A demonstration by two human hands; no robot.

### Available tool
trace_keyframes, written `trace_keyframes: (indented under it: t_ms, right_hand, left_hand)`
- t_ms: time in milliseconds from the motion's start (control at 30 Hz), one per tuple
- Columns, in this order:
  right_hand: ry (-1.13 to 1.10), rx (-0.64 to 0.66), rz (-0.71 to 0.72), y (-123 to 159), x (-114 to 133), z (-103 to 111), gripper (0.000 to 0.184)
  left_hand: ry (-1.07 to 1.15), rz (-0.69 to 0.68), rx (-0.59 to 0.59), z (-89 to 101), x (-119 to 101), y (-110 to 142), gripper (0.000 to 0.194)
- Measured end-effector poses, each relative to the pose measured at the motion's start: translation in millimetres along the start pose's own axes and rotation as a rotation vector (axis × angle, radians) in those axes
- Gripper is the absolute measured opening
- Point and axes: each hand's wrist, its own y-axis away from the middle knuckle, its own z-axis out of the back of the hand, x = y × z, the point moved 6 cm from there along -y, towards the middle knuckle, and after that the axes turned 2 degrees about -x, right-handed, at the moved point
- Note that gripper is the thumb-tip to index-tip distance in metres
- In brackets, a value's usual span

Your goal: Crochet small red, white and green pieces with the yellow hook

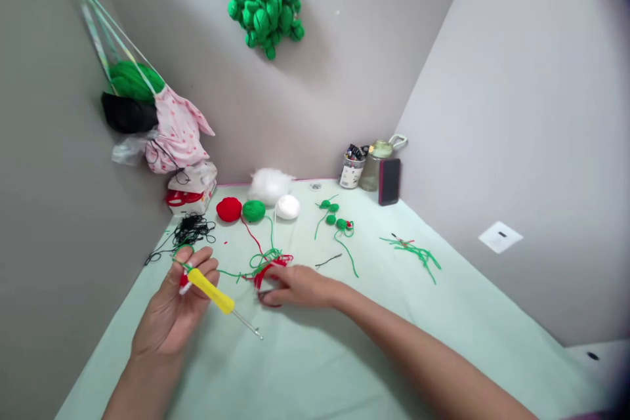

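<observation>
My left hand (172,308) is raised at the left, its fingers closed around a crochet hook (211,290) with a yellow handle and a small red, white and green crocheted piece (185,279). The hook's metal shaft points down to the right. Green yarn runs from this hand to a tangle of red yarn (270,269) on the table. Over that tangle reaches my right hand (300,285), thumb and forefinger apart, fingertips slightly blurred. A dark red curved thing (270,302) lies by the thumb, partly hidden; its kind is unclear.
Red (229,209), green (254,211) and white (287,207) yarn balls stand before white stuffing (270,185). Black yarn (191,230) lies left. Small green crocheted pieces (331,218) and green yarn scraps (418,252) lie right. A phone (389,182) leans near a jar (370,175).
</observation>
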Motion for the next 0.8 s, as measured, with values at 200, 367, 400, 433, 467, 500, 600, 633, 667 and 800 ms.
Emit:
trace_keyframes:
  t_ms: [200,367,400,433,467,500,600,633,667,800]
  right_hand:
    - [0.061,-0.029,0.010,22,5,26,0.036]
    - [0.319,-0.279,0.005,69,2,28,0.041]
    - [0.352,-0.373,0.031,72,5,31,0.045]
    - [0.364,-0.436,0.064,71,9,35,0.047]
    - [0.373,-0.462,0.085,67,11,38,0.046]
    - [0.385,-0.457,0.089,58,11,41,0.042]
    - [0.496,-0.372,-0.033,18,-2,60,0.033]
    - [0.511,-0.371,-0.058,3,-7,69,0.033]
    - [0.531,-0.372,-0.079,-12,-12,78,0.033]
    - [0.631,-0.332,-0.052,-69,-20,90,0.027]
  left_hand:
    - [0.044,-0.031,0.040,-3.0,-20,5,0.044]
    - [0.033,0.021,-0.110,10.5,5,1,0.041]
    - [0.007,0.051,-0.141,12.8,14,0,0.040]
    - [-0.022,0.084,-0.167,14.5,23,-1,0.037]
    - [-0.045,0.104,-0.195,15.9,30,-1,0.034]
    - [-0.059,0.119,-0.205,15.5,34,-1,0.033]
    - [-0.062,0.118,-0.180,7.7,27,0,0.037]
    - [-0.074,0.109,-0.172,4.3,20,1,0.038]
    - [-0.105,0.099,-0.165,0.8,12,1,0.038]
    - [-0.453,0.064,-0.024,-18.9,-9,-9,0.035]
